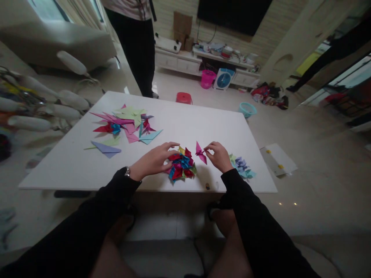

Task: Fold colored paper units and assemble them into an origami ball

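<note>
In the head view, my right hand pinches a magenta folded paper crane by one end, just above the white table. My left hand rests at the left side of a heap of small folded paper cranes, red, blue, yellow and green. Its thumb and fingers are apart and curve around the heap's edge; I cannot tell how firmly they touch it. Beyond my right wrist lies a smaller cluster of lavender, green and turquoise cranes, partly hidden by my sleeve.
Larger folded papers in pink, green and turquoise spread over the left of the white table, with a purple folded piece nearer. A small dark object sits by the front edge. A person stands beyond the table, near a red stool.
</note>
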A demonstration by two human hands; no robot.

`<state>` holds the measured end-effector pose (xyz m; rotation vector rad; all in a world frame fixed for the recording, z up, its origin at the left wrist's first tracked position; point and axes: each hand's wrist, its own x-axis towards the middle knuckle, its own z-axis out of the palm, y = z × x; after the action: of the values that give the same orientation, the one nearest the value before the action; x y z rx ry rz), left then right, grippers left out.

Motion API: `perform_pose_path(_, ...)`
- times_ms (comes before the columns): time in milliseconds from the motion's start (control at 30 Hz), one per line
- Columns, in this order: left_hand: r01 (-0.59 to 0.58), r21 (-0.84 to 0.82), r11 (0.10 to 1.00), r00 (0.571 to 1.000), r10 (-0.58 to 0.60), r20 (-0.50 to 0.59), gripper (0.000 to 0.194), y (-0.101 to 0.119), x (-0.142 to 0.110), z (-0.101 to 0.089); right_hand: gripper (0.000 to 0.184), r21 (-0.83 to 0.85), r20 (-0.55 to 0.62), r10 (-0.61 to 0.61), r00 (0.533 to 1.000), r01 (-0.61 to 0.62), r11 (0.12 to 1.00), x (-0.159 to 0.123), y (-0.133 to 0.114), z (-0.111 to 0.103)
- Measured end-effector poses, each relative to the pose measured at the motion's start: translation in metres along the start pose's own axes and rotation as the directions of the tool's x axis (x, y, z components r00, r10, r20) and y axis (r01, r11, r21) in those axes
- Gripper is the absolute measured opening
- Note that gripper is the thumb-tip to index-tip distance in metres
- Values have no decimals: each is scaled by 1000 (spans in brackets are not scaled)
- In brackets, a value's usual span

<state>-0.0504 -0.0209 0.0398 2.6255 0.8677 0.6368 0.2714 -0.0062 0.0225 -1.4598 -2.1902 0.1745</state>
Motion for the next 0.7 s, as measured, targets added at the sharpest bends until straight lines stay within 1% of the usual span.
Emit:
perform_pose_path(100,14,6,1000,1000,-14,20,38,-1,1,1,14,-11,-89,139,986,-141,990,-5,38,-18)
perform_pose_path(167,20,8,1000,999,-20,37,37,-2,2,2,14,-10,-168,272,947,-278,961,-14,66,-34)
perform_pose_path(233,24,6,1000,998,-24,51,35,-4,1,4,16,-11,-257,411,875,-428,904,-27,93,-51)
perform_pose_path(300,31,3,1000,998,-32,62,34,-6,1,5,17,-38,-335,524,783,-568,822,-45,117,-68)
perform_pose_path(400,50,1,999,996,-50,76,34,-9,-1,8,17,-125,-401,640,656,-731,671,-74,144,-89)
perform_pose_path(467,60,-2,998,995,-60,82,34,-11,-2,10,17,-180,-398,697,597,-796,578,-92,156,-99)
perform_pose_path(533,71,-5,997,993,-70,90,34,-13,-2,12,18,-223,-377,740,556,-831,510,-106,165,-102)
perform_pose_path(600,79,-10,997,992,-77,104,35,-14,-2,13,19,-256,-361,767,530,-847,465,-116,171,-101)
perform_pose_path(700,84,-16,996,990,-81,117,34,-14,-1,15,20,-288,-336,798,500,-861,418,-124,178,-93)
